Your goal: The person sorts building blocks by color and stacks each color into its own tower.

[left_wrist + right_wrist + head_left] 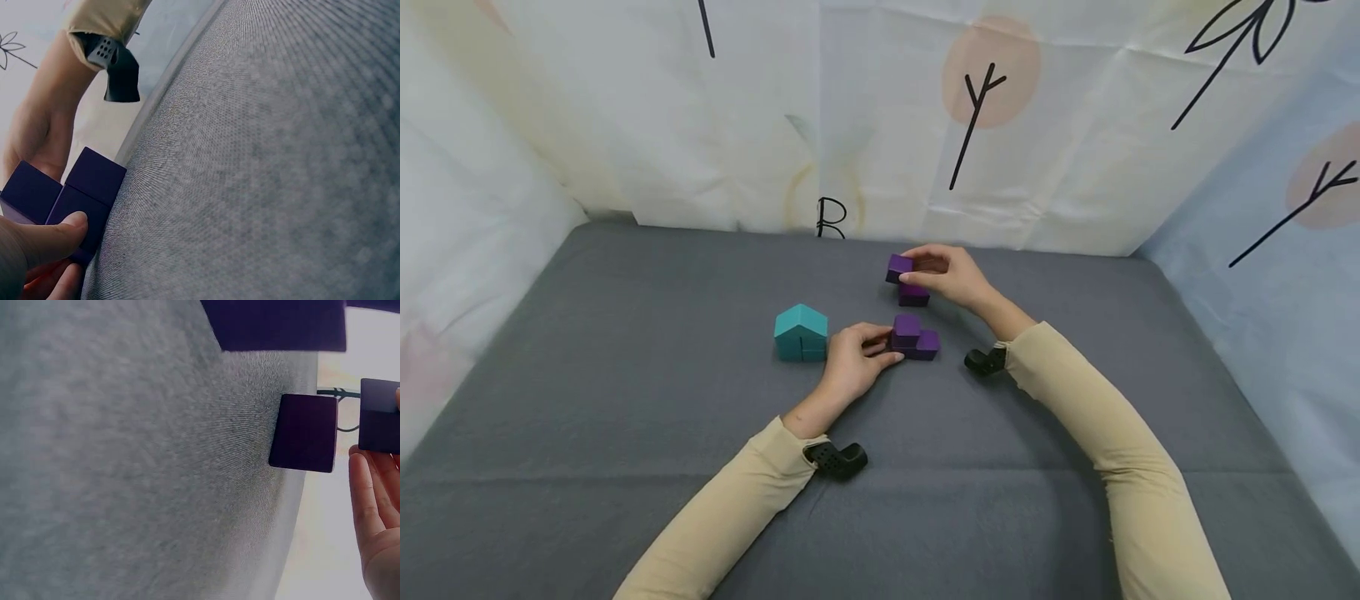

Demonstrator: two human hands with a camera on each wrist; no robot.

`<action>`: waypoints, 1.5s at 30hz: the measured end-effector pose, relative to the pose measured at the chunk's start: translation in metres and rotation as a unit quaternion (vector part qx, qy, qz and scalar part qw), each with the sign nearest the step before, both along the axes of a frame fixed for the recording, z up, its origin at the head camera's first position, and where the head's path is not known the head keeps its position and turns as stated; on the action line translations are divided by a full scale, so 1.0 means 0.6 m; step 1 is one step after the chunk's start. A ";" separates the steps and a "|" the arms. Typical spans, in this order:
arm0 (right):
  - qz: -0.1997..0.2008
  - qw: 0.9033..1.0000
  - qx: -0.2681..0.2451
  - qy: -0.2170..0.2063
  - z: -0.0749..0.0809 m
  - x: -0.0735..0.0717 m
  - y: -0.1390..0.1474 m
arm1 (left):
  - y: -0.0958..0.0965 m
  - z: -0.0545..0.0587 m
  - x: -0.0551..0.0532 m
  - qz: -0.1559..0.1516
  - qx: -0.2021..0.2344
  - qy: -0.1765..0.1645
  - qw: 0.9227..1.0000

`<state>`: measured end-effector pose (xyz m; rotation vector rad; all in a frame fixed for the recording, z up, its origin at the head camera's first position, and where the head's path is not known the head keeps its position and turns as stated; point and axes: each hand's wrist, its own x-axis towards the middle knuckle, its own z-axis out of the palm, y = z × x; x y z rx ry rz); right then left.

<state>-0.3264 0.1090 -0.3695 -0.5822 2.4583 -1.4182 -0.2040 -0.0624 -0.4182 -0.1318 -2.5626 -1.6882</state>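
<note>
My left hand [852, 364] holds a small purple block stack [906, 331], one block on top and one sticking out to the right at the bottom. In the left wrist view its thumb [65, 234] presses the near face of the purple blocks [94, 175], which stand on the cloth. Farther back, my right hand [951, 277] pinches a purple block [899, 267] between thumb and fingers. The right wrist view has this held block [378, 415] up off the table. Another purple block [913, 295] sits on the cloth just below the right hand.
A teal house-shaped set of blocks [801, 333], with a peaked top, stands just left of my left hand. Grey cloth [647, 375] covers the table. Pale printed curtains [880, 108] rise along the back and sides. Each wrist wears a dark camera band [837, 460].
</note>
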 end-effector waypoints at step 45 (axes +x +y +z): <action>0.056 0.998 -0.001 -0.014 0.006 0.095 0.089 | -0.002 0.002 0.000 -0.003 -0.001 -0.010 1.000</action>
